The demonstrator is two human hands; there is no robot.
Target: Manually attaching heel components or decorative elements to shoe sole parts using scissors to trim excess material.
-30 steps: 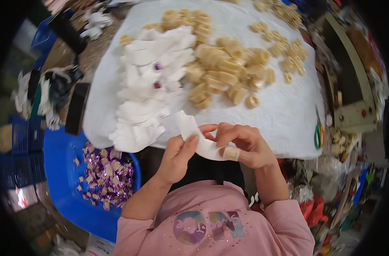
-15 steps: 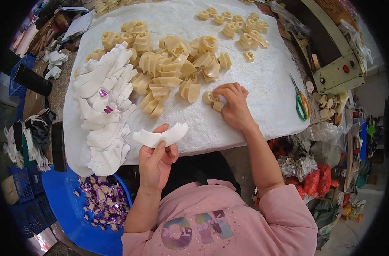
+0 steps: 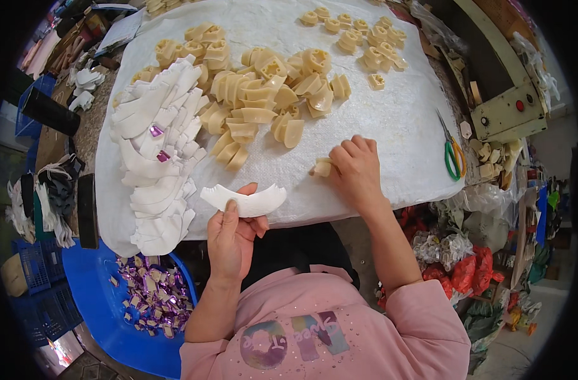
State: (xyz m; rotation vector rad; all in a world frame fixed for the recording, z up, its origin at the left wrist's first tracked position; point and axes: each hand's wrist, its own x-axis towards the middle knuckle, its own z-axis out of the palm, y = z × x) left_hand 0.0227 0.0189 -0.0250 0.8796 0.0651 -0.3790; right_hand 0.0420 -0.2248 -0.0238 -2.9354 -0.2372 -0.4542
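Pinched between the thumb and fingers of my left hand (image 3: 233, 231) is a curved white strip (image 3: 254, 202) with notched ends, held just off the table's near edge. My right hand (image 3: 357, 170) is closed on a small beige coiled piece (image 3: 322, 167) at the white-covered table; the fingers partly hide it. To the left lies a long overlapping pile of similar white strips (image 3: 151, 164), with two small shiny purple pieces (image 3: 163, 156) on top. A heap of larger beige curled pieces (image 3: 254, 95) sits beyond my hands.
Smaller beige coils (image 3: 377, 54) stand at the far right. Scissors (image 3: 452, 152) with green and orange handles lie near the right edge, beside a metal machine box (image 3: 510, 111). A blue tub (image 3: 92, 297) of purple scraps stands below left.
My right hand has tilted and gathered the beige coil, which now shows side-on under the fingers. My left hand still holds the white strip, now turned slightly.
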